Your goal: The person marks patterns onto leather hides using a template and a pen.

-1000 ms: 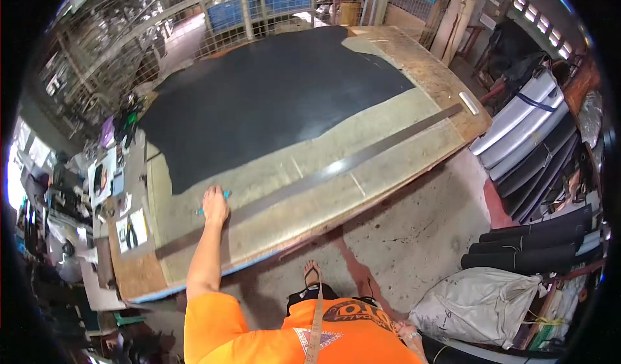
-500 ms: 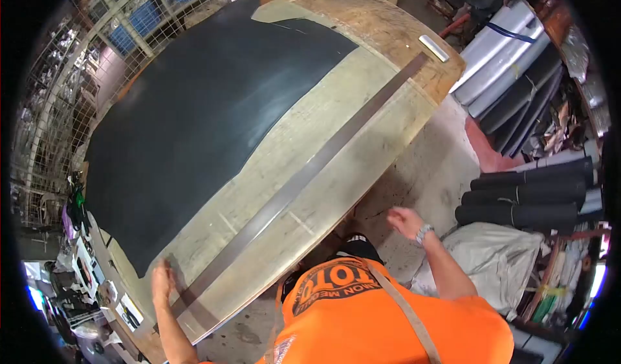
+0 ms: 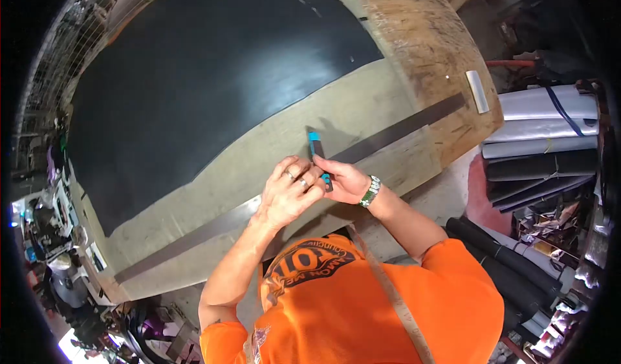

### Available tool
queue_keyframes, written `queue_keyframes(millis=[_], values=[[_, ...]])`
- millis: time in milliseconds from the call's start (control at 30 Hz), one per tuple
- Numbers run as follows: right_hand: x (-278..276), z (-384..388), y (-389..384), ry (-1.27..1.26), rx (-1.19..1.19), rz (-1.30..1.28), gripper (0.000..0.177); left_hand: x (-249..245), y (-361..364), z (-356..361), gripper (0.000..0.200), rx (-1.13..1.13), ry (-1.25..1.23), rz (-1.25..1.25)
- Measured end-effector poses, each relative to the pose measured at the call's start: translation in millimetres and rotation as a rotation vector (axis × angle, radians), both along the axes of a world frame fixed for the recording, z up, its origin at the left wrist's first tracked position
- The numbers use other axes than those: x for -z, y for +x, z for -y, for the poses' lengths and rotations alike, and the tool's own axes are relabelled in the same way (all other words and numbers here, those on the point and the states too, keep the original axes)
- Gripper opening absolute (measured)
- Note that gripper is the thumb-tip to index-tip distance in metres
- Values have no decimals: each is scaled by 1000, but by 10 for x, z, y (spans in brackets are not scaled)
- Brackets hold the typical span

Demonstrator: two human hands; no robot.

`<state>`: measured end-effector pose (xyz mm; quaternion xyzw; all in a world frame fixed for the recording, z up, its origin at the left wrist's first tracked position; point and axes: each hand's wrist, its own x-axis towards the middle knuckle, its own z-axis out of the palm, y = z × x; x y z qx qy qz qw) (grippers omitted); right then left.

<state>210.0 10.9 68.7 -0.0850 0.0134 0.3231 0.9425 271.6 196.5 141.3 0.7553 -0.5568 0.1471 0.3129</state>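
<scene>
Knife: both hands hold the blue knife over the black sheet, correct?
Not quite. The left hand and right hand do hold the blue knife, but it is over the ruler and the bare mat, clear of the black sheet. The head view shows it.

Slim utility knife (image 3: pixel 317 150), dark body with bright blue ends, gripped between left hand (image 3: pixel 289 189) and right hand (image 3: pixel 346 180). It's angled away, right above the long steel ruler (image 3: pixel 394 131).
</scene>
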Motion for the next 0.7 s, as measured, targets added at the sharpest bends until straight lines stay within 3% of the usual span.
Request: queue_keyframes(millis=[67,133,167,233,267,333,367,400,433,467,500,567,600,667,700], values=[[-90,303,49,-344,122,-144,40,127,75,229,33,18,74,-33],[-321,681,230,-509,239,-195,41,120,87,420,38,-20,195,-115],[-239,1050,355,-638,205,-89,40,220,74,392,44,-67,246,-235],[-26,1881,634,-1462,386,28,35,383,97,211,41,-337,207,-503],[144,2427,842,-2311,103,91,32,449,70,-41,40,-545,190,-620],[1115,3891,912,-2578,536,716,35,678,75,-652,46,-1003,138,-793],[1944,5055,970,-3337,-132,1028,40,786,70,-952,48,-1220,94,-893],[1707,4985,1099,-2932,282,499,44,921,75,-1230,50,-1407,27,-996],[1551,4820,1099,-2973,220,205,45,1117,51,-1547,55,-1544,32,-885],[1798,5076,1157,-3098,12,40,46,1208,45,-1824,60,-1659,37,-778],[1625,4877,1211,-3111,-44,-129,49,1151,87,-1960,62,-1726,13,-777],[1212,4301,1278,-3010,25,-399,55,1222,203,-2173,63,-1865,-62,-866],[1246,4281,1340,-3013,90,-410,56,1199,333,-2178,64,-1892,-73,-903],[1262,4234,1297,-3016,260,-492,58,1072,575,-2042,55,-1924,104,-930],[1301,4279,1267,-3045,272,-419,58,1398,624,-2141,47,-1898,-167,-947]])
